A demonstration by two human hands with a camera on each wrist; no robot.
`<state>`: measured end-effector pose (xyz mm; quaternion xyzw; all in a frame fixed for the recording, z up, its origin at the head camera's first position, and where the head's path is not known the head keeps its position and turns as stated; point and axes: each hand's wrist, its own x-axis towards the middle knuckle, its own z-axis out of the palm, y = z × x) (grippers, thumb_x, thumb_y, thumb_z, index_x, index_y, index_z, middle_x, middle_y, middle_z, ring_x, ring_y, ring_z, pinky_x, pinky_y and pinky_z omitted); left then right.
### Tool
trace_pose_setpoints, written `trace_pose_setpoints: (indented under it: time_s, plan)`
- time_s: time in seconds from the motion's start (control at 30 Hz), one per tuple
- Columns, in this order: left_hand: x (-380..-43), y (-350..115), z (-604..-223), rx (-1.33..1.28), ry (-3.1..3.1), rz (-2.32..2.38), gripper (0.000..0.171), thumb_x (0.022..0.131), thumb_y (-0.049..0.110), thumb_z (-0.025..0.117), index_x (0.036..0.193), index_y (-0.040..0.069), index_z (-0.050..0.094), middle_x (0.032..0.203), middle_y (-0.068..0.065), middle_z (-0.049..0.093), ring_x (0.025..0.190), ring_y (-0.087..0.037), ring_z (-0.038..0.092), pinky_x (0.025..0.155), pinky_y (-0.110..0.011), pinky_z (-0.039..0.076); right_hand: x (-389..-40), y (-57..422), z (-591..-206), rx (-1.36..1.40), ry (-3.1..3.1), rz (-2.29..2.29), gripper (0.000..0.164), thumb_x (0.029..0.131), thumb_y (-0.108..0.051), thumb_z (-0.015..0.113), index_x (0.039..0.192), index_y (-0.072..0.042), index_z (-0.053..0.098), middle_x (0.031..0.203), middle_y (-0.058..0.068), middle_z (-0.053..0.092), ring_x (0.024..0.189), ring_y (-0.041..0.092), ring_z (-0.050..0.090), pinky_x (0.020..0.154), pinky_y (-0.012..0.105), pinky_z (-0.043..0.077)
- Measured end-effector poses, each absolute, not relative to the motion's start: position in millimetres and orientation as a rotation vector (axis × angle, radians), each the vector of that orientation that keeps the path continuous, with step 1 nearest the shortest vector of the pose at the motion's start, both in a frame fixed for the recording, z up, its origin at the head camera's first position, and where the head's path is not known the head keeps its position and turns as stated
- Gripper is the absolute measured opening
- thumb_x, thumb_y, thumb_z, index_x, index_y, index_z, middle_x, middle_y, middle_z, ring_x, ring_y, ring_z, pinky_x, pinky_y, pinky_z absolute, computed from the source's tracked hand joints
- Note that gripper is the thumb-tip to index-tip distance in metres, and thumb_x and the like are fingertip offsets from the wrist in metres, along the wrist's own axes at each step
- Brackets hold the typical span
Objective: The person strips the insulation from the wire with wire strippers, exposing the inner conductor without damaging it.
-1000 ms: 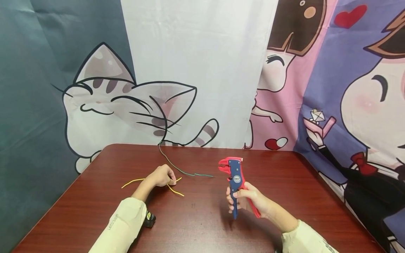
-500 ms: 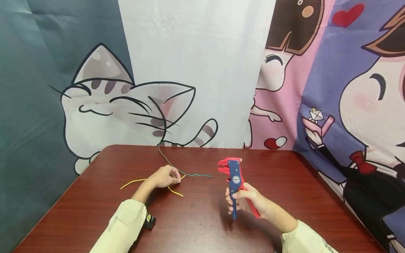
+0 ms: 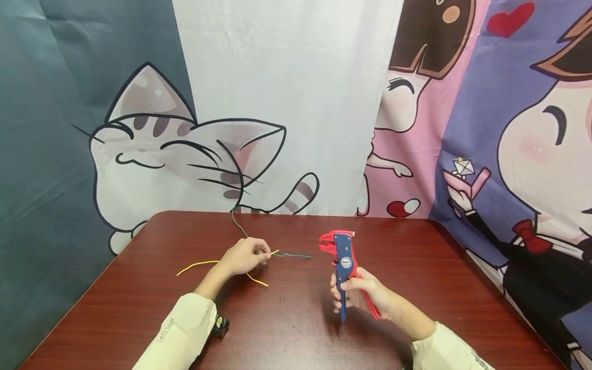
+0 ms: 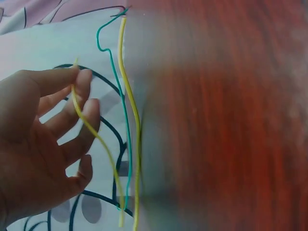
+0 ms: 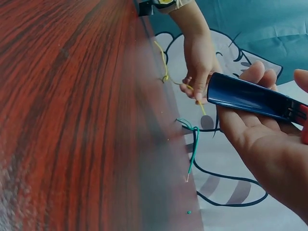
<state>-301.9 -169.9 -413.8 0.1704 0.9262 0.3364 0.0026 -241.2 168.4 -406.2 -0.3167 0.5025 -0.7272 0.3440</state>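
We're likely readying the yellow wire (image 4: 98, 137), pinched in our left hand (image 3: 245, 256), end past the fingertips (image 4: 85, 77), for the stripper (image 3: 345, 257) gripped in our right hand (image 3: 370, 284) to take next.

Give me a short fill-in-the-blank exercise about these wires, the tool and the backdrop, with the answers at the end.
1. The left hand pinches a curved wire coloured ____.
2. The right hand holds a wire stripper coloured blue and ____.
3. The thin wire reaching the far edge of the table is ____.
4. The striped animal drawn on the backdrop is a ____.

Missing words: yellow; red; green; cat.
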Motion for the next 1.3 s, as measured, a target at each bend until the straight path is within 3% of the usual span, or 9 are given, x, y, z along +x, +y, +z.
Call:
trace_pose_setpoints:
  time_s: [0.37,0.67,1.0,1.3]
  plan:
    - [-293,-154,-392,0.628,3.071,1.125,0.004,0.094,0.027,0.068,0.092,0.025,0.071,0.080,0.016,0.065,0.073,-0.006,0.058,0.067,-0.035,0.046,-239,165,-397,-0.836,1.275,-1.893,0.024,0.095,-0.006,0.038,0.115,-0.005,0.052,0.094,0.005,0.063,0.085,0.017,0.064,0.086,0.041,0.053]
    - [-286,-142,-374,0.730,3.046,1.264,0.004,0.095,0.027,0.066,0.094,0.029,0.070,0.081,0.005,0.069,0.066,-0.005,0.058,0.062,-0.033,0.046,-239,162,-388,-0.859,1.287,-1.887,0.025,0.096,-0.006,0.037,0.114,-0.005,0.054,0.095,0.005,0.065,0.085,0.017,0.065,0.086,0.042,0.053]
    - [-273,-124,-365,0.866,2.971,1.432,0.005,0.094,0.021,0.068,0.094,0.025,0.072,0.067,0.005,0.061,0.057,-0.013,0.054,0.054,-0.027,0.045,-233,156,-390,-0.823,1.260,-1.925,0.026,0.096,-0.005,0.035,0.111,-0.006,0.056,0.094,0.005,0.067,0.081,0.017,0.066,0.084,0.043,0.054]
    - [-263,-113,-360,0.926,2.912,1.567,0.008,0.095,0.015,0.066,0.097,0.020,0.071,0.070,0.007,0.060,0.057,-0.006,0.046,0.055,-0.025,0.042,-231,152,-386,-0.805,1.298,-1.950,0.024,0.097,-0.007,0.036,0.111,-0.004,0.056,0.093,0.005,0.068,0.080,0.017,0.067,0.083,0.042,0.055]
